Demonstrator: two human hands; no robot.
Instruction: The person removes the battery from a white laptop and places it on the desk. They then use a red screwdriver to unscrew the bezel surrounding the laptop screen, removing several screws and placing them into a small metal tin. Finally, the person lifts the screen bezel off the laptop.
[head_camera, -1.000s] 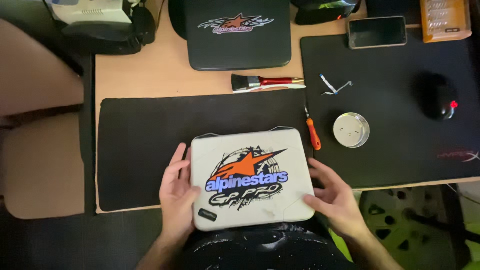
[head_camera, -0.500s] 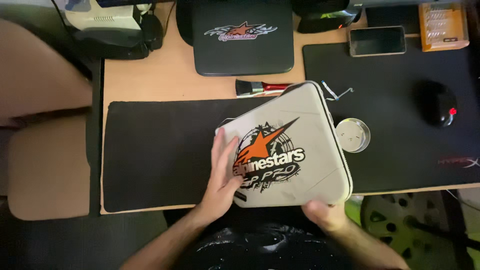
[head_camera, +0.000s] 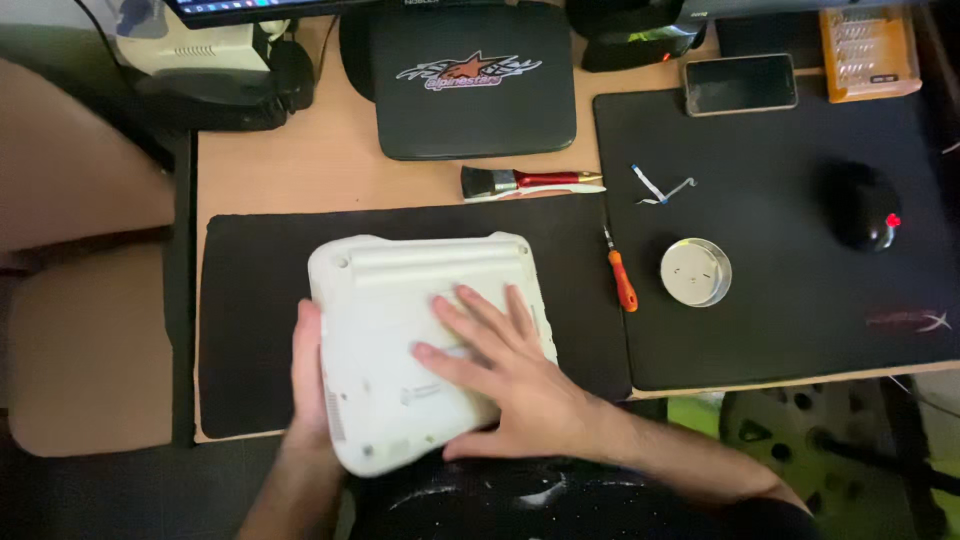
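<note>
With the white laptop (head_camera: 420, 340) lying underside-up on the black mat (head_camera: 250, 300), right hand (head_camera: 500, 370) rests flat and open on it, left hand (head_camera: 308, 375) cups its left edge. Step looks like positioning; orange screwdriver (head_camera: 620, 275) sits nearby, untouched.

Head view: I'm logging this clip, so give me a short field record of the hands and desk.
device: white case, plain side up, on black mat
left hand: grips the case's left edge
right hand: flat on top, fingers spread
right of case: orange screwdriver, round tin
behind: brush, black lid
far right: mouse, phone
</note>
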